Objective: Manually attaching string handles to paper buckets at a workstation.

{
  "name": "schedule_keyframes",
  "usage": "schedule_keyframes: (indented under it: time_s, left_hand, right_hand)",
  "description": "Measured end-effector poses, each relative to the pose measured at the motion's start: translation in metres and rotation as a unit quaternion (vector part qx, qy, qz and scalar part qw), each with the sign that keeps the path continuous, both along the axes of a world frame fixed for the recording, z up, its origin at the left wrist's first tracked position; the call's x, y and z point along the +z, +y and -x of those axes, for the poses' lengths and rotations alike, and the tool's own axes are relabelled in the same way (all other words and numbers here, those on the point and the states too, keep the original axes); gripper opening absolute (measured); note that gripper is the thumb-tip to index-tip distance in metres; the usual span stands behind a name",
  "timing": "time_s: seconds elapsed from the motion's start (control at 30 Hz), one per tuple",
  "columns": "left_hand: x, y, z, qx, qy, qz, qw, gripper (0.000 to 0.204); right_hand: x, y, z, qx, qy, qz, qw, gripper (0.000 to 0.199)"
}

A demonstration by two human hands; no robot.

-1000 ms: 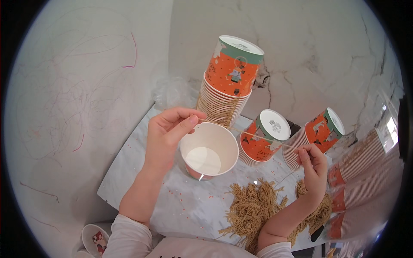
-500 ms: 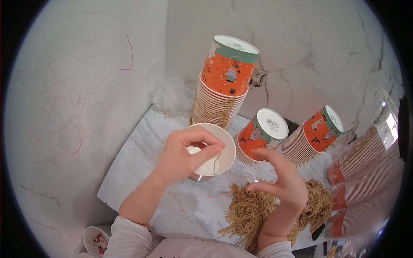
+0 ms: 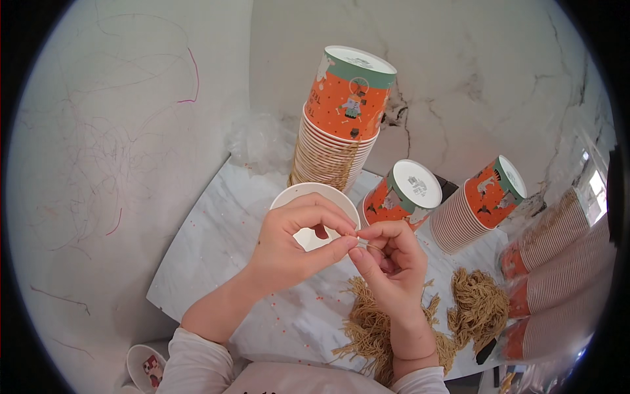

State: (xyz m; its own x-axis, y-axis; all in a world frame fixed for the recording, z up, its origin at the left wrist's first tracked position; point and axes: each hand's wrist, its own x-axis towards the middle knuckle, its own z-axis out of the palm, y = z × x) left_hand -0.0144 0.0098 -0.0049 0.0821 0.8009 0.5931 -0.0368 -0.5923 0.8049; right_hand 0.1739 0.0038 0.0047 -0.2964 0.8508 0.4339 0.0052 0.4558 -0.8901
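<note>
My left hand [image 3: 289, 240] and my right hand [image 3: 395, 262] meet fingertip to fingertip over the table. Both are closed in a pinch on a thin tan cord [image 3: 375, 248], of which a short looped bit shows by my right fingers. A white-lined paper cup [image 3: 283, 197] stands mouth up behind my left hand, which hides part of it. Beneath my right forearm lies a loose bundle of tan cords [image 3: 364, 322]. A second cord bundle [image 3: 482, 302] rests to its right.
Behind the cup rises a tall upside-down stack of orange paper cups [image 3: 348, 111]. Two shorter stacks [image 3: 403, 194] [image 3: 476, 203] stand to the right, near plastic-wrapped cup sleeves [image 3: 551, 282]. Small orange bits dot the marbled table [image 3: 216, 230]. Another cup [image 3: 146, 368] sits lower left.
My right hand has moved up and left from above the cord bundle and closed against my left fingertips. The cord that dangled from my left hand is now between both hands.
</note>
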Motion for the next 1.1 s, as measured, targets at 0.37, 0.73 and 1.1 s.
schedule_keyframes:
  time_s: [0.37, 0.73, 1.1]
  left_hand:
    - [0.0, -0.002, -0.004, -0.034, -0.019, 0.01, 0.999, 0.003]
    - [0.002, -0.004, -0.006, -0.008, 0.016, -0.015, 1.0, 0.005]
    - [0.0, -0.003, -0.006, -0.08, 0.031, 0.033, 0.996, 0.011]
  right_hand:
    - [0.001, 0.002, -0.003, -0.073, -0.042, -0.114, 0.99, 0.011]
    - [0.008, -0.001, -0.004, -0.1, -0.095, -0.163, 0.977, 0.011]
    - [0.013, -0.001, -0.01, -0.108, -0.123, -0.201, 0.966, 0.018]
